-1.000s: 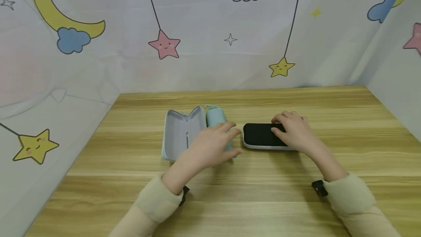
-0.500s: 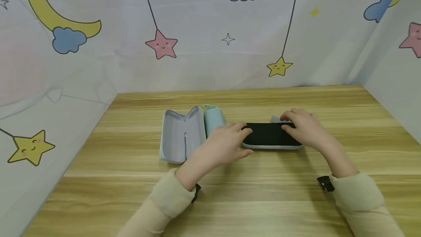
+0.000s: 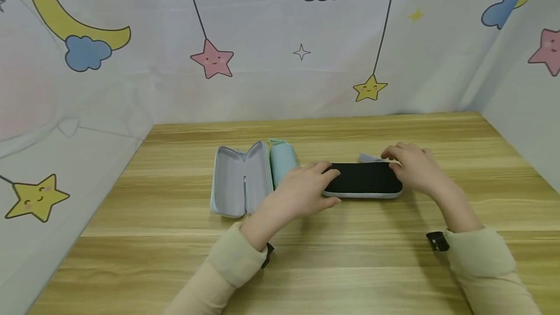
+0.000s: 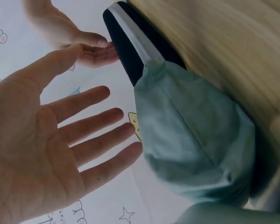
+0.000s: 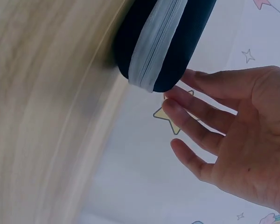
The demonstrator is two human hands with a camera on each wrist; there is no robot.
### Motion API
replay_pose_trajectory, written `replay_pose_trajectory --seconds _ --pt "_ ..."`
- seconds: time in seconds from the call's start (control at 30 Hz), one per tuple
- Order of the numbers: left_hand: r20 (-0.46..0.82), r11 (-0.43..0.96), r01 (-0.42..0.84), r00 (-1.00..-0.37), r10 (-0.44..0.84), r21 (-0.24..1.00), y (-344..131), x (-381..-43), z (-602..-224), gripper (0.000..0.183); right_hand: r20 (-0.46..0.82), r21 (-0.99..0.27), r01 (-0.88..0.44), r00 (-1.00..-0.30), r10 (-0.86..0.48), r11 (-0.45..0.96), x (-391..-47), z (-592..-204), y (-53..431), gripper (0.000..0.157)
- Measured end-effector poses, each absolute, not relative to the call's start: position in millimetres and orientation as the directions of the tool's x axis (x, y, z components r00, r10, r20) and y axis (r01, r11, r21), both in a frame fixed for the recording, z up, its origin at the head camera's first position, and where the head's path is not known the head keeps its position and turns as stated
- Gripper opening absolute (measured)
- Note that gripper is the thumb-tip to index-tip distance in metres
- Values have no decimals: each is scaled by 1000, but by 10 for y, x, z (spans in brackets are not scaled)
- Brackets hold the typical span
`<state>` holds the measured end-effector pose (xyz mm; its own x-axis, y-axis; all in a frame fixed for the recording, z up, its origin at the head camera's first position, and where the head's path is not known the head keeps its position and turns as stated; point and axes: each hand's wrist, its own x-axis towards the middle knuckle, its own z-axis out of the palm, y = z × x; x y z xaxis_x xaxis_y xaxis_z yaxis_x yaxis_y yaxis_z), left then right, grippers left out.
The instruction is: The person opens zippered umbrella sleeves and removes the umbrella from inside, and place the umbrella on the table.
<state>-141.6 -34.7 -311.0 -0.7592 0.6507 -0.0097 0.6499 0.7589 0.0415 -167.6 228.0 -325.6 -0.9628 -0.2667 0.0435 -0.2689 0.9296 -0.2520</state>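
A black zip case (image 3: 363,179) with a grey zipper band lies flat on the table. My left hand (image 3: 299,194) is over its left end in the head view, fingers spread and apart from each other. In the left wrist view, a rounded pale teal pouch (image 4: 196,126) stands beside those fingers, in front of the black case. My right hand (image 3: 417,171) is at the right end of the black case, its fingers loosely bent. The right wrist view has the fingertips (image 5: 175,110) close to the case's rounded end; whether they touch it I cannot tell.
To the left, an unzipped pale case (image 3: 229,181) lies spread with its grey lining up, right beside the teal pouch. A small grey strap (image 3: 369,158) sticks out behind the black case. A printed cloth backdrop (image 3: 262,96) rises behind the wooden table (image 3: 341,266).
My left hand has moved right from the teal pouch to the black case's left end. My right hand has slid right from the case's top to its right end, uncovering the grey strap.
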Motion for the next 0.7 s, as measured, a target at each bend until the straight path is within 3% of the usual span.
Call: replay_pose_trajectory --seconds 0.7 --pt "-39 765 640 -765 643 66 -171 -1461 -3169 62 -9 -233 -246 -967 -255 941 -1707 -3300 2394 29"
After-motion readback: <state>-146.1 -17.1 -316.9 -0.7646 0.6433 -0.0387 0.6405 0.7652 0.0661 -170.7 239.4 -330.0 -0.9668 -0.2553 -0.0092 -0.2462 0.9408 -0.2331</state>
